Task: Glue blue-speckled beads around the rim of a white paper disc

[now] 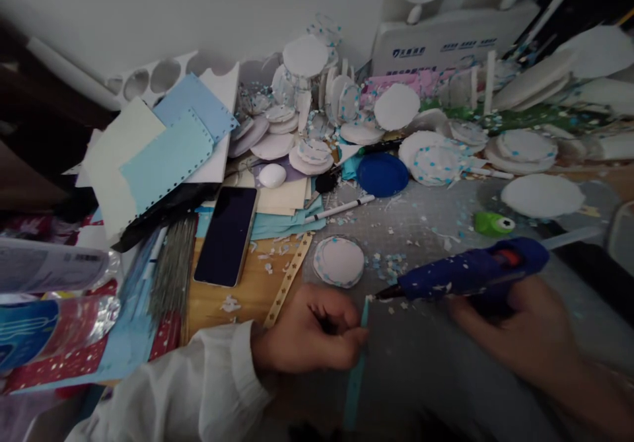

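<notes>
My left hand [317, 330] is closed in a pinch on a narrow light-blue paper strip [355, 389], which runs from under the fingertips toward the bottom edge of the view. My right hand [525, 336] is wrapped round a dark blue glue gun [460, 271]. Its black nozzle points left, at the upper tip of the strip, where a small white bit shows; whether they touch is unclear. Just beyond my left hand lies a white disc [339, 261] edged with small blue and white pieces. Tiny paper scraps [389, 267] are scattered beside it.
A phone [226, 236] lies left on the wooden table. Behind are stacked white discs [430, 156], a blue round lid [382, 174] and a green paper punch [494, 223]. Punched paper sheets [168, 154] and plastic bottles [54, 330] crowd the left side. A grey cutting mat [421, 389] lies underneath.
</notes>
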Action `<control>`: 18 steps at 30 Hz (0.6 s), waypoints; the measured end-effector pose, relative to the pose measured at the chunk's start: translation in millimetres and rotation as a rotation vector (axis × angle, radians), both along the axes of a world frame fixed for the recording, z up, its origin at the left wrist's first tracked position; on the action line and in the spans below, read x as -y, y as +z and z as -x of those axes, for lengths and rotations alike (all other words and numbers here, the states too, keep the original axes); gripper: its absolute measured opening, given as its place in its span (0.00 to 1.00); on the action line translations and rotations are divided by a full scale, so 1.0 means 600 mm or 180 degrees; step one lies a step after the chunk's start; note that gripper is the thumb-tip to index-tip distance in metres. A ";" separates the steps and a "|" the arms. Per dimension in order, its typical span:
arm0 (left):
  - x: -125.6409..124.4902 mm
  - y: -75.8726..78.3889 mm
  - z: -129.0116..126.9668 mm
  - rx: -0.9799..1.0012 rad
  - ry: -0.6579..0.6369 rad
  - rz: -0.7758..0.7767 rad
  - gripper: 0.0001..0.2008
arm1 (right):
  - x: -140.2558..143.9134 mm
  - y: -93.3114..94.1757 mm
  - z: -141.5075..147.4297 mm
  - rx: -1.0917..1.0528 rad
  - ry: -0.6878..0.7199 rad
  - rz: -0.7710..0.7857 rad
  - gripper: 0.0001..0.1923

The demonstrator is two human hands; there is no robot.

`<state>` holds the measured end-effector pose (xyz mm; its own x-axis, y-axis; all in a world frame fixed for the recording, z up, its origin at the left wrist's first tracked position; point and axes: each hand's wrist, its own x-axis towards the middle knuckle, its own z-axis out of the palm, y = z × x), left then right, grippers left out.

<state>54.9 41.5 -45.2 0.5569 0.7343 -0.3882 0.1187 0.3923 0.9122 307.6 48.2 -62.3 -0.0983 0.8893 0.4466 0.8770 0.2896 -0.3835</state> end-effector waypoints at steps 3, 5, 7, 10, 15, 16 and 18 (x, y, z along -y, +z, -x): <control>-0.001 0.000 0.000 -0.0017 -0.0003 -0.0064 0.16 | 0.001 -0.002 -0.002 -0.0048 0.0024 0.0012 0.08; -0.001 0.000 0.001 -0.0035 -0.0001 -0.0112 0.16 | 0.002 -0.004 -0.003 -0.0007 0.0052 -0.0001 0.07; -0.001 -0.002 0.003 -0.0056 -0.0005 -0.0155 0.16 | 0.002 -0.005 -0.004 0.0049 0.0060 -0.0018 0.08; -0.001 -0.005 0.006 -0.0053 -0.0045 -0.0174 0.15 | 0.002 -0.005 -0.004 0.0127 0.0052 -0.0011 0.09; -0.001 -0.006 0.006 -0.0126 -0.0067 -0.0182 0.15 | 0.000 -0.001 -0.002 0.0475 0.0032 -0.0159 0.09; -0.001 -0.005 0.005 -0.0122 -0.0074 -0.0169 0.15 | -0.001 0.000 -0.002 0.0524 0.0011 -0.0183 0.11; -0.002 -0.002 0.004 -0.0095 -0.0086 -0.0124 0.16 | -0.003 0.001 -0.006 0.0504 -0.0198 -0.0178 0.15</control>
